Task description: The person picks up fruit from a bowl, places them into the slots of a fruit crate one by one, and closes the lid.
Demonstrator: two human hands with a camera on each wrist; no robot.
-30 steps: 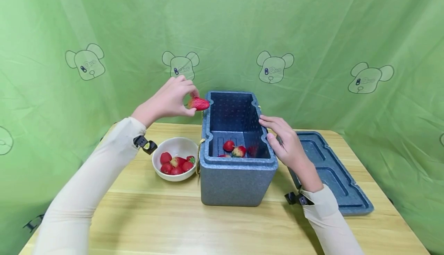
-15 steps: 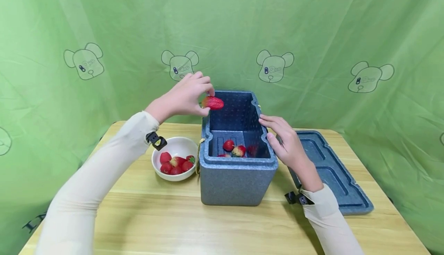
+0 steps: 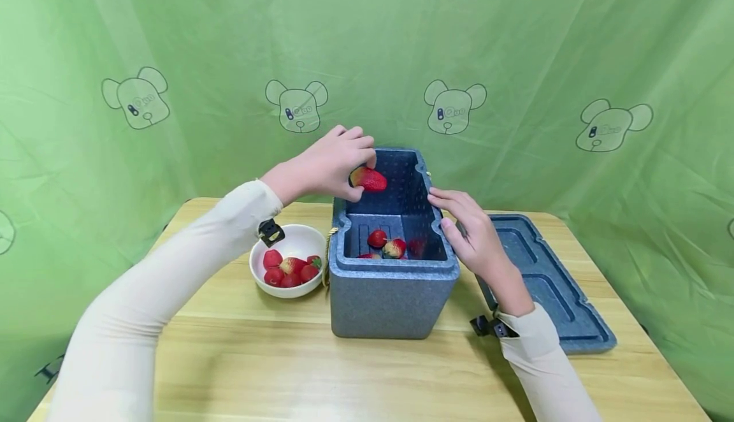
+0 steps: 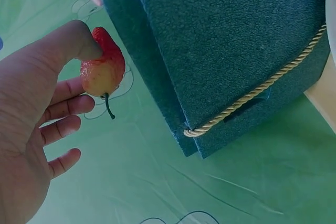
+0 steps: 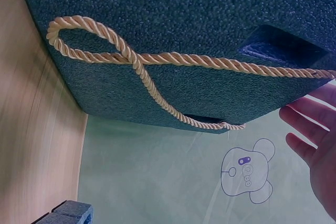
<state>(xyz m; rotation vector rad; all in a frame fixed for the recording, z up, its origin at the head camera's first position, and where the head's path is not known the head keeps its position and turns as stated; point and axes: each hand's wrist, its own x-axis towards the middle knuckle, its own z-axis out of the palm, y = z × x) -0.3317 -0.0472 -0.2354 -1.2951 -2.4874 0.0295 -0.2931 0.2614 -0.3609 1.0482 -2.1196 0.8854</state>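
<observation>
Between thumb and fingers my left hand (image 3: 332,164) pinches a strawberry (image 3: 369,180) over the far left part of the foam box (image 3: 381,304). The left wrist view shows the strawberry (image 4: 105,72) with a yellowish end and a dark stem, beside the box wall. My right hand (image 3: 473,234) rests on the box's right rim, fingers extended. Inside the box, several red strawberries (image 3: 394,248) lie on the floor near the front. Left of the box, a white bowl (image 3: 312,237) holds several more strawberries (image 3: 290,272).
A grey-blue foam lid (image 3: 550,282) lies on the wooden table (image 3: 258,358) at right. Twisted gold rope (image 5: 205,62) hangs along the box's side. A green curtain (image 3: 367,33) with bear-head drawings stands behind.
My left hand has carried the strawberry rightward, from beside the box's left rim to over its opening. The right hand has stayed on the right rim.
</observation>
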